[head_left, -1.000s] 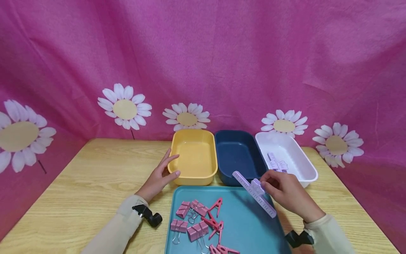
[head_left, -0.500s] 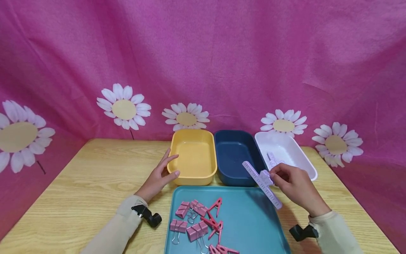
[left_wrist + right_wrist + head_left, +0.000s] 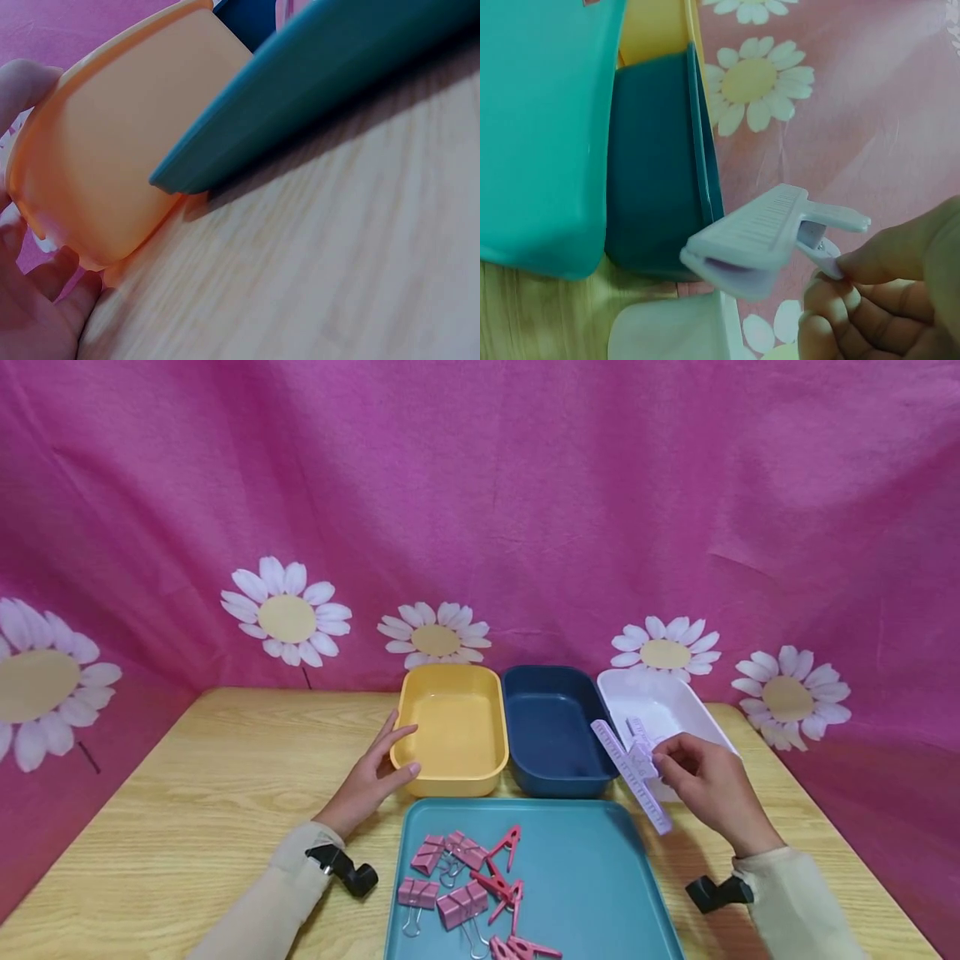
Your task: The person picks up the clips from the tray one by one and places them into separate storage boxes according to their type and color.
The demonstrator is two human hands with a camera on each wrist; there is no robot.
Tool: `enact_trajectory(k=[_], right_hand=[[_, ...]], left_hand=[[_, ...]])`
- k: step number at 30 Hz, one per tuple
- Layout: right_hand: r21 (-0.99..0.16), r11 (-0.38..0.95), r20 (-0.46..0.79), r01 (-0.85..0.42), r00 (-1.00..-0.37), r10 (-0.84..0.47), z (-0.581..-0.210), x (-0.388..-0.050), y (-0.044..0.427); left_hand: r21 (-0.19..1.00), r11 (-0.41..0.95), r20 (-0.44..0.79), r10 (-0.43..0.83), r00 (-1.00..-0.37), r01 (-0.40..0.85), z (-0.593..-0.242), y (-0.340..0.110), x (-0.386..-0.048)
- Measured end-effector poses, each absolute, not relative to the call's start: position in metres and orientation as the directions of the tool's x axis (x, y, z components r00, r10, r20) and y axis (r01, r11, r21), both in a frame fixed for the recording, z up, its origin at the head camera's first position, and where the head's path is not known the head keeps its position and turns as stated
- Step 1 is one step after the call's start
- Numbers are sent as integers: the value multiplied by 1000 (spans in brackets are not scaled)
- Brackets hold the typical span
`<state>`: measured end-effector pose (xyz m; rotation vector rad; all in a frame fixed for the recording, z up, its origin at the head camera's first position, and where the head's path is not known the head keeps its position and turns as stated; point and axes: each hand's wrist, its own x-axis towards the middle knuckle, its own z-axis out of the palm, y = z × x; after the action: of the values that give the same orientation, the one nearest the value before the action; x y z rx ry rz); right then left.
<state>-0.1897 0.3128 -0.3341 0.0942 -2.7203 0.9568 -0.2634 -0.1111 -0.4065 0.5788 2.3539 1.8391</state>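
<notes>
My right hand (image 3: 712,789) pinches a long lilac clip (image 3: 633,777) by its handle, above the near left part of the white bin (image 3: 712,727). In the right wrist view the clip (image 3: 750,240) hangs from the thumb and fingertips of the hand (image 3: 892,300). Another lilac piece lies inside the white bin, partly hidden behind the held clip. My left hand (image 3: 367,785) rests with spread fingers on the left side of the yellow bin (image 3: 450,785); the left wrist view has its fingers around the bin's (image 3: 135,135) end.
Between the yellow and white bins stands a dark blue bin (image 3: 558,718). In front, a teal tray (image 3: 585,877) holds several pink binder clips (image 3: 462,905) and several red clothespins (image 3: 491,885). A pink curtain (image 3: 480,510) with daisies hangs behind the wooden table (image 3: 187,827).
My right hand has moved right and slightly away from me with the lilac clip, from over the tray to the white bin. The left hand keeps its place on the yellow bin.
</notes>
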Motion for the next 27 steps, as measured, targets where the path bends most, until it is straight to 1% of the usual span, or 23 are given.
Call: enact_trajectory(k=[17, 22, 27], right_hand=[[-618, 785, 221, -42, -968, 122, -337, -203, 337], [-632, 774, 237, -39, -961, 145, -334, -211, 349], [-666, 746, 203, 4, -961, 186, -334, -221, 360]], left_hand=[[955, 203, 136, 350, -927, 217, -406, -111, -263], [956, 204, 131, 350, -928, 212, -406, -111, -263], [960, 185, 135, 352, -926, 210, -407, -112, -263]])
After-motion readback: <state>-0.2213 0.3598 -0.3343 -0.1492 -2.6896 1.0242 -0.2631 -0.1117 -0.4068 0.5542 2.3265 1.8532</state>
